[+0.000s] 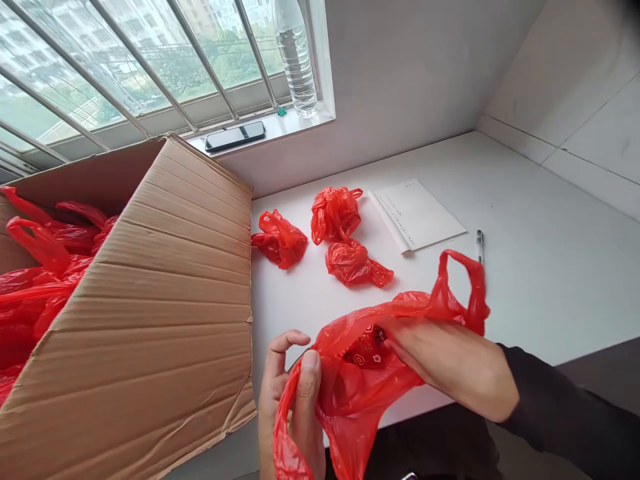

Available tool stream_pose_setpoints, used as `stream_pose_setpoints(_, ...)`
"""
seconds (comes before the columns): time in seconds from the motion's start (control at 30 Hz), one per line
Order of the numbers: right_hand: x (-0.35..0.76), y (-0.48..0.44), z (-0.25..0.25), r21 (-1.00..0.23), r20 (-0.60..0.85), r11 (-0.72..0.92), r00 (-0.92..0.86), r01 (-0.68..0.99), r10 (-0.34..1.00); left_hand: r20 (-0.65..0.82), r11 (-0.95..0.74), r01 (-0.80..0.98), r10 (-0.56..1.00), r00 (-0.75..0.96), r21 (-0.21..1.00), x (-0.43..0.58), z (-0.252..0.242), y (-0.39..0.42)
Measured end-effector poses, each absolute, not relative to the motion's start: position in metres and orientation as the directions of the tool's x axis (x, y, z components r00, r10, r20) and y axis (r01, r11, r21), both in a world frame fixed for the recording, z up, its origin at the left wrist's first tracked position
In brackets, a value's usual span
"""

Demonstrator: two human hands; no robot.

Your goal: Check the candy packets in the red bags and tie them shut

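Observation:
My left hand (300,393) grips the edge of a red plastic bag (355,393), with the thumb over the film and the index finger raised apart. The bag's mouth faces me, and one handle loop stands up at its right end. My right hand (440,347) reaches into the bag from the right. Its fingers are mostly hidden by the red film. Beside those fingers, inside the bag, shows a red item with a pale flower-like pattern (367,350); its kind is not clear, nor whether the hand holds it.
Several crumpled red bags (337,213) lie on the white table (540,267). Left stands a cardboard box (165,287) with more red bags. Behind are a notebook (425,213) and a pen (479,245). A phone (235,136) and water bottle (300,73) occupy the windowsill.

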State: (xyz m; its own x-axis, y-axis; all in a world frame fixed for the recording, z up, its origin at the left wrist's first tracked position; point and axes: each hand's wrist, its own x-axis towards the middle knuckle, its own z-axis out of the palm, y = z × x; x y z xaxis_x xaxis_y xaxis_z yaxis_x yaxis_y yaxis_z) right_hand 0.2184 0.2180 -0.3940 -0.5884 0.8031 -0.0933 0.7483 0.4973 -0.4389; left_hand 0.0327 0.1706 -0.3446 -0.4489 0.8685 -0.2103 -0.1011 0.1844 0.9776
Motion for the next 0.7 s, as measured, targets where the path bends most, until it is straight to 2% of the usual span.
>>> stream_pose_setpoints(0.17,0.198,0.229,-0.408,-0.444,-0.155,0.48,-0.592,0.757,0.791,-0.353,0.265,-0.273,0.867,-0.353,0.925,0.032,-0.352,0.171)
stream_pose_setpoints(0.27,0.2,0.229,-0.412,-0.492,-0.049,0.509,-0.606,0.706,0.794,-0.379,0.282,-0.295,0.854,-0.356,0.913,0.025,-0.353,0.169)
stream_pose_setpoints(0.33,0.209,0.225,-0.41,-0.49,0.032,0.529,-0.592,0.693,0.805,-0.344,0.272,-0.229,0.851,-0.397,0.935,0.02,-0.353,0.168)
stream_pose_setpoints(0.43,0.222,0.219,-0.402,-0.383,0.097,0.506,-0.512,0.772,0.854,-0.246,0.206,-0.136,0.855,-0.457,0.969,0.02,-0.352,0.167)
stream_pose_setpoints(0.53,0.231,0.218,-0.395,-0.316,0.156,0.517,-0.493,0.796,0.856,-0.196,0.148,-0.137,0.852,-0.486,0.98,0.029,-0.353,0.168)
stream_pose_setpoints(0.7,0.237,0.223,-0.394,-0.233,0.051,0.54,-0.544,0.809,0.837,-0.14,0.051,-0.203,0.88,-0.454,0.978,0.035,-0.358,0.166)
